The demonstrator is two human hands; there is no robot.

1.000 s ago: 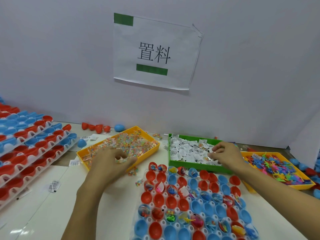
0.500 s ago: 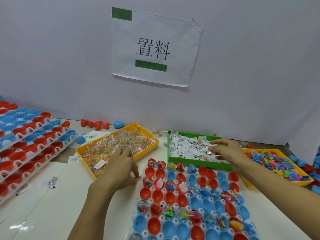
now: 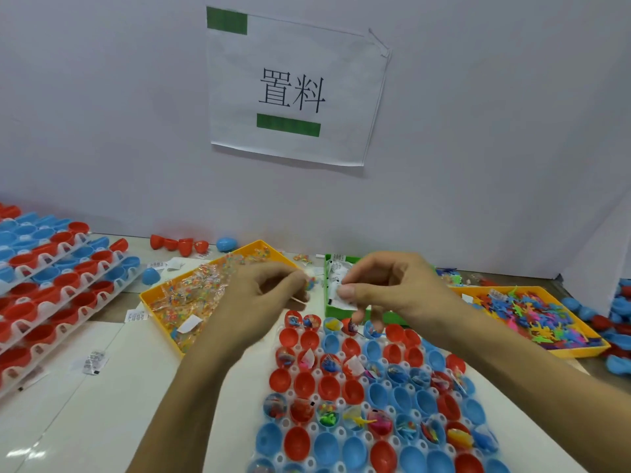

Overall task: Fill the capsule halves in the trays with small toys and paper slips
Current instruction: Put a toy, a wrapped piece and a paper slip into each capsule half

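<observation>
Fingers of the right hand pinch a small white paper slip, held above the far edge of the clear tray of red and blue plastic capsule halves; open halves lie directly below and nearer. Beside it, the left hand pinches a small clear-wrapped toy.

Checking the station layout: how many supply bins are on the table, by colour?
Yellow: 2, the left yellow bin and the right yellow bin
Green: 1, the green bin
Total: 3
</observation>
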